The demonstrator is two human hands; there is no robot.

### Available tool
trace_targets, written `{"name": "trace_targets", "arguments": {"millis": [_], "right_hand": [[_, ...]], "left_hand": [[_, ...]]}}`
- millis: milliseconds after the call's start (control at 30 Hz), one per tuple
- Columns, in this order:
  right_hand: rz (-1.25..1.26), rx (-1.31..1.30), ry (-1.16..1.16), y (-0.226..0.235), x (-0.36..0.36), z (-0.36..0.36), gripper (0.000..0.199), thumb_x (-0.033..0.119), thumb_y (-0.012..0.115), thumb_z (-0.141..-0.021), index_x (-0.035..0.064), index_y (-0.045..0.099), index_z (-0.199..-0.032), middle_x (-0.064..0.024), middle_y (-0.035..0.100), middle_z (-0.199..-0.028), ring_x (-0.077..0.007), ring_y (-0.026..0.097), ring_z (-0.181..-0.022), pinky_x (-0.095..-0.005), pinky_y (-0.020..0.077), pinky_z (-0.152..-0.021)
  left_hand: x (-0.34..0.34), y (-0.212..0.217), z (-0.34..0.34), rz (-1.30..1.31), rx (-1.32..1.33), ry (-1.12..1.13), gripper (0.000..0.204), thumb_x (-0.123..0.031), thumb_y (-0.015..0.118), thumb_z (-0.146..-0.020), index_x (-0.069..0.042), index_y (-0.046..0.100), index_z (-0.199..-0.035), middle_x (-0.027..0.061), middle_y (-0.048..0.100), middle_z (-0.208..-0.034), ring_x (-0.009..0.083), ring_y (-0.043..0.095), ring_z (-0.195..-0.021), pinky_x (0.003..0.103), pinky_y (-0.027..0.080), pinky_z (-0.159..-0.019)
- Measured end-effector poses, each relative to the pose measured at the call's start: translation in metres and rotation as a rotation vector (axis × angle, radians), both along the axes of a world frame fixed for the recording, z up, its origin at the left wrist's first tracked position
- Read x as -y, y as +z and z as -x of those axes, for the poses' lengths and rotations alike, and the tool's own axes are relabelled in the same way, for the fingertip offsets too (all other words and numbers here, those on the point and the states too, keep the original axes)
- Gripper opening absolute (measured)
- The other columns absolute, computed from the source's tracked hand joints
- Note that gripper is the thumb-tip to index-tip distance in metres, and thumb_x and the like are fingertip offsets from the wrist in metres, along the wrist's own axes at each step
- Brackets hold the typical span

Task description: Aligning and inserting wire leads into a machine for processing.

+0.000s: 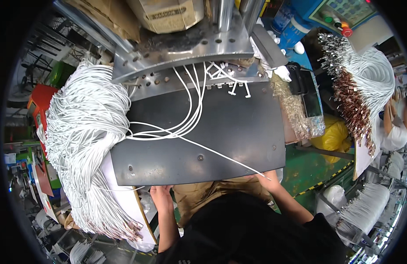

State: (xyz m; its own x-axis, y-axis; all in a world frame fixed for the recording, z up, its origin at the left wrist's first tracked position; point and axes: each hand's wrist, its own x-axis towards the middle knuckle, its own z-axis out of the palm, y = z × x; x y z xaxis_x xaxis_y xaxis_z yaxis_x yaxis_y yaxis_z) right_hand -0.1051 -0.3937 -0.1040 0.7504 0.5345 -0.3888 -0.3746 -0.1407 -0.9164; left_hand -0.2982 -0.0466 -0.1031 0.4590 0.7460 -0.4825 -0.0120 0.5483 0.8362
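Note:
My left hand [163, 196] is at the front edge of a dark metal work plate [168, 163], left of my lap, its fingers mostly hidden by the edge. The end of a thin white wire [137, 189] sticks out just left of it. My right hand [267, 180] is at the plate's front right corner, its fingers largely hidden too. One white cable [221, 156] runs diagonally across the plate, and its end overlaps my right hand; a grip on it cannot be made out. Several more white cables [198, 103] curve from the large bundle [86, 110] into the machine's gap.
A steel machine plate [181, 55] overhangs the back, with a cardboard box [172, 15] on it. Short white cable pieces [232, 83] lie beneath. Right of the plate is crumpled clear plastic [296, 116]; farther right hangs another cable bundle [366, 70], near another person's arm [388, 119].

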Motion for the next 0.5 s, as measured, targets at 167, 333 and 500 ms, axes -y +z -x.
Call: {"name": "trace_targets", "arguments": {"millis": [167,333,500], "right_hand": [[0.089,-0.062,0.02,0.008,-0.008,-0.001,0.024,0.004,0.055,-0.097,-0.0008,0.069,-0.115,-0.0091,0.074,-0.105,-0.0201,0.072,-0.089,-0.0341,0.0546,-0.087],[0.307,0.19,0.394,0.05,-0.051,0.01,0.034,0.026,0.056,-0.103,0.0025,0.064,-0.126,-0.0088,0.075,-0.106,-0.0193,0.071,-0.091,-0.0336,0.0548,-0.085],[-0.145,0.284,1.067,0.141,-0.084,-0.028,0.031,0.022,0.066,-0.097,0.0076,0.068,-0.125,-0.0116,0.068,-0.123,-0.0267,0.064,-0.115,-0.0365,0.0518,-0.095]], "left_hand": [[-0.005,0.0,-0.001,-0.014,0.001,-0.07,0.021,-0.025,0.055,-0.105,-0.004,0.057,-0.102,0.0087,0.07,-0.096,0.0204,0.069,-0.088,0.032,0.055,-0.073],[0.025,0.018,-0.02,-0.11,0.015,-0.015,0.026,-0.022,0.057,-0.104,-0.002,0.064,-0.088,0.0076,0.07,-0.079,0.0164,0.068,-0.079,0.029,0.053,-0.07],[0.072,0.071,-0.034,-0.465,-0.175,-0.533,0.019,-0.018,0.067,-0.097,-0.001,0.068,-0.089,0.0098,0.069,-0.078,0.0196,0.067,-0.078,0.033,0.052,-0.071]]}}
